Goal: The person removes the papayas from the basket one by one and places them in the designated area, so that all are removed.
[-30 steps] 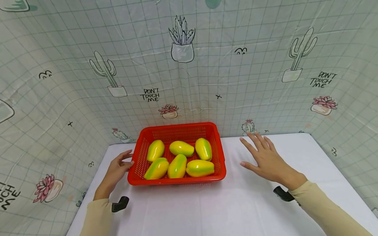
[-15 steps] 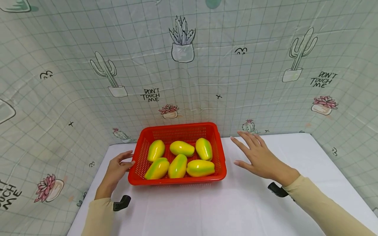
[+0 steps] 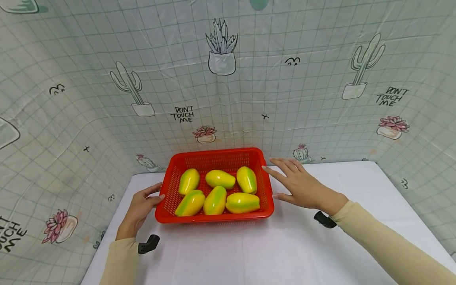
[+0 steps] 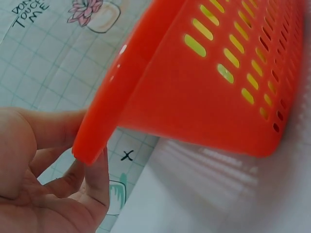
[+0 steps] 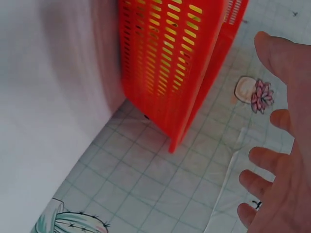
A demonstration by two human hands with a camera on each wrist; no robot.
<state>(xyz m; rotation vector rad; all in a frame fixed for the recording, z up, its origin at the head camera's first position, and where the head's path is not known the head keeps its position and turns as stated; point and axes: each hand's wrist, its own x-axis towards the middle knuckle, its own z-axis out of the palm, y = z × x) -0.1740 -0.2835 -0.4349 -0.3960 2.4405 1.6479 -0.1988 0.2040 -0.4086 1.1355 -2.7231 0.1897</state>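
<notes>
A pale green grid-patterned curtain printed with cactus and succulent drawings (image 3: 221, 51) hangs behind and on both sides, closing in the scene; the words "DON'T TOUCH ME" appear on it three times in the head view, the one at the left edge partly cut off. Below it lies one white cloth-covered surface (image 3: 249, 253), which carries one red perforated plastic basket (image 3: 213, 217) set near the back, just in front of the curtain. Two beige sleeves (image 3: 392, 245) come in from the near edge, one on each side of the basket. The left hand (image 3: 140, 206) holds the basket's left rim, thumb over the top edge and fingers (image 4: 97, 179) curled beneath it, as the left wrist view shows. The right hand (image 3: 303, 186) is spread with its fingers straight and apart, holding nothing; its fingertips reach the basket's right rim near the far corner, though whether they touch it cannot be told, and in the right wrist view the basket (image 5: 170, 63) stands a little apart from the hand (image 5: 282, 160). Inside the basket lie six yellow-green oval mangoes (image 3: 242, 202), three in the back row and three in the front, close together and touching. Nothing lies between either hand and the basket. Two small black brackets (image 3: 149, 244) sit under the wrists, one each.
</notes>
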